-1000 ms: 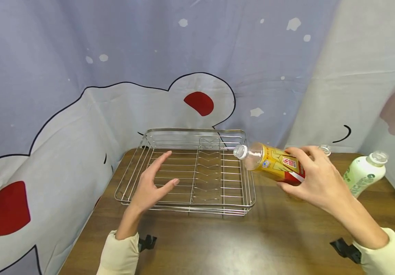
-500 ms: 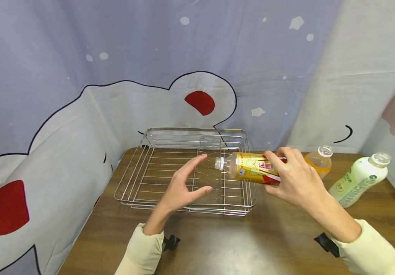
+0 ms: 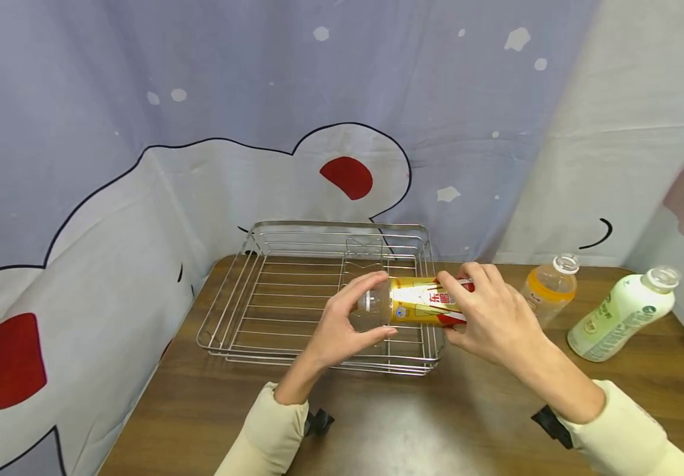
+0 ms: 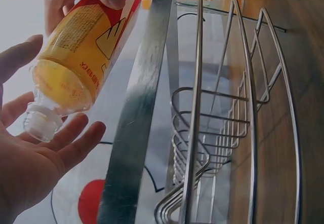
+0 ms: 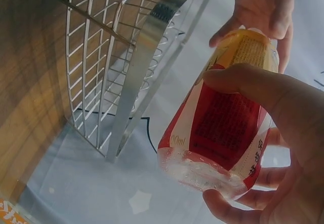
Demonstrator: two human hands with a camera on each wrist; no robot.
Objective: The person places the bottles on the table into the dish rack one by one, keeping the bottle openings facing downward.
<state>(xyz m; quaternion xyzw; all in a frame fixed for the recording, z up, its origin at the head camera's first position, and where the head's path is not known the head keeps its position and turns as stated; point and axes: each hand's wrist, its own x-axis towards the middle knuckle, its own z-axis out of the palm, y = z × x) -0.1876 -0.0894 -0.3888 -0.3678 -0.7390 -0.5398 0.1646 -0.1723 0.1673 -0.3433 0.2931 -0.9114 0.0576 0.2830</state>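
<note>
A clear plastic drink bottle with a yellow and red label lies on its side in the air over the right part of the wire dish rack. My right hand grips it around the red base end. Around its capless neck, my left hand spreads thumb and fingers. In the left wrist view the bottle's mouth is over the left palm, with the fingers extended beneath. From the right wrist view, the right thumb presses on the label and the fingertips reach the clear base.
Right of the rack stand a clear bottle with an orange band and a white-green bottle, both capless. The rack has a raised rim and a row of bent wire dividers. A patterned curtain hangs behind the wooden table.
My right hand has carried the bottle left from beside the rack to over it, turning it nearly level. My left hand has moved right to the bottle's neck.
</note>
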